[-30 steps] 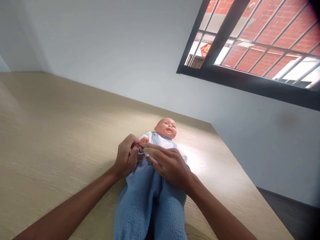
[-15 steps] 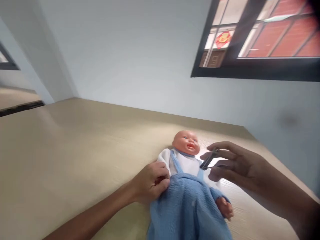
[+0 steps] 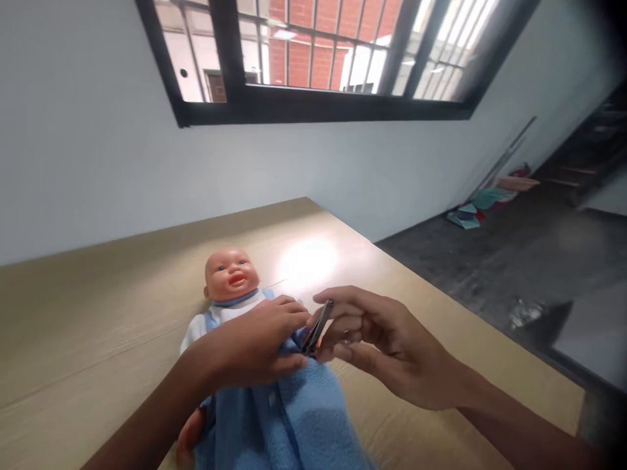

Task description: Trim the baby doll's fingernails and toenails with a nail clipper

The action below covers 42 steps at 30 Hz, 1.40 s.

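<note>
A baby doll (image 3: 232,277) in a white top and blue overalls lies face up on the wooden table. My left hand (image 3: 259,339) reaches across its chest, fingers and thumb closed about the doll's blue-cuffed arm on the right side. That arm is mostly covered by my fingers, with a bit of orange showing beside them. In my right hand (image 3: 377,333) is a metal nail clipper (image 3: 318,328), gripped between fingers and thumb. The clipper slants down towards the doll's hand, close to my left fingertips; whether it touches cannot be made out.
The table (image 3: 122,365) meets a pale wall below a barred window (image 3: 318,108). Beyond its right edge lies a dark floor (image 3: 441,261), with a dustpan (image 3: 464,217) and basins (image 3: 516,183) along the wall. A bright glare falls beyond my hands.
My view has swung right. My left hand has gone from the doll's arm on the left side across its chest to the other arm. The nail clipper has come close to that hand.
</note>
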Each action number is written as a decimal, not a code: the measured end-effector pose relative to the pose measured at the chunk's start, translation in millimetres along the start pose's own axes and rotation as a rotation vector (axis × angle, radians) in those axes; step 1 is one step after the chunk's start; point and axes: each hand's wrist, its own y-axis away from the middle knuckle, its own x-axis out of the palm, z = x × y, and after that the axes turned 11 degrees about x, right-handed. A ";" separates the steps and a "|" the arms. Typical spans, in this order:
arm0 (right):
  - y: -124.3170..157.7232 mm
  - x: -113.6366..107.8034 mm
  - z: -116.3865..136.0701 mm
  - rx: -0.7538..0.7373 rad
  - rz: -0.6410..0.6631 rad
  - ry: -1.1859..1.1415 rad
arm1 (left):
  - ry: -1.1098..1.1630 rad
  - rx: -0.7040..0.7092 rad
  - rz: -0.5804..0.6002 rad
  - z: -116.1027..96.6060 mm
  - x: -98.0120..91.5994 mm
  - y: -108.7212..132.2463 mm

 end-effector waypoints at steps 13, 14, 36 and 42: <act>8.4 11.6 -80.6 -0.388 -0.620 0.178 | 0.539 -0.167 0.300 19.7 11.6 -8.7; 11.2 13.3 -83.0 -0.448 -0.629 0.252 | 0.565 -0.184 0.247 20.6 11.5 -6.2; 18.2 42.2 -69.1 -0.481 -0.854 0.644 | 0.492 -0.172 0.218 20.4 22.8 5.4; 22.0 41.0 -61.7 -0.375 -0.815 0.588 | 0.462 -0.124 0.175 28.3 34.7 8.3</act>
